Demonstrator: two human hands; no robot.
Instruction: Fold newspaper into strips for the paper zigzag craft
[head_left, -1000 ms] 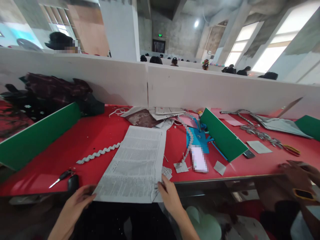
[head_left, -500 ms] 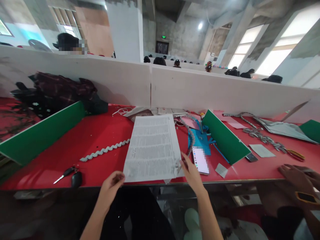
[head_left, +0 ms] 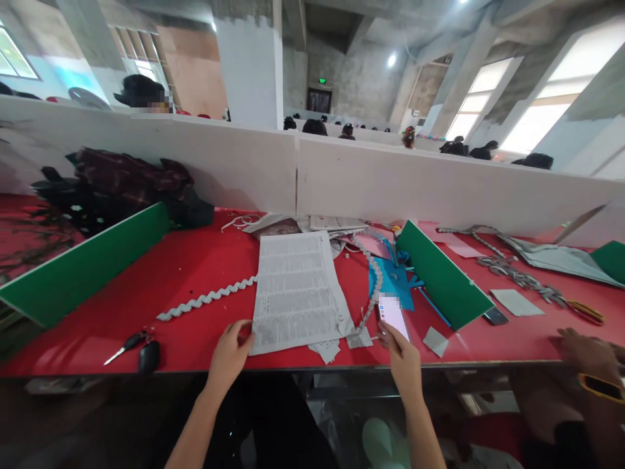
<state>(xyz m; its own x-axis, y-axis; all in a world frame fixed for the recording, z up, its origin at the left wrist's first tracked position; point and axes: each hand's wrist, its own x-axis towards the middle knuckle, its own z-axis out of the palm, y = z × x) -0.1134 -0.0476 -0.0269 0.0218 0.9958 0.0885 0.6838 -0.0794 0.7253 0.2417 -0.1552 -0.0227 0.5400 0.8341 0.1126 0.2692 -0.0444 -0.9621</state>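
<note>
A printed newspaper sheet lies flat on the red table. My left hand pinches the sheet's near left corner at the table's front edge. My right hand rests at the near end of a phone with a lit screen; its fingers touch the phone's lower edge, and whether they grip it I cannot tell. Small paper scraps lie between my two hands. A folded paper chain runs from the scraps up past the phone.
A grey zigzag paper strip lies left of the sheet, with scissors and a black key fob near the front edge. Green dividers stand left and right. Another person's hand rests at the far right. A white partition backs the table.
The sheet was pushed up onto the table and has settled slightly left. My right hand left the sheet's right edge and moved right to the phone. My left hand holds the corner.
</note>
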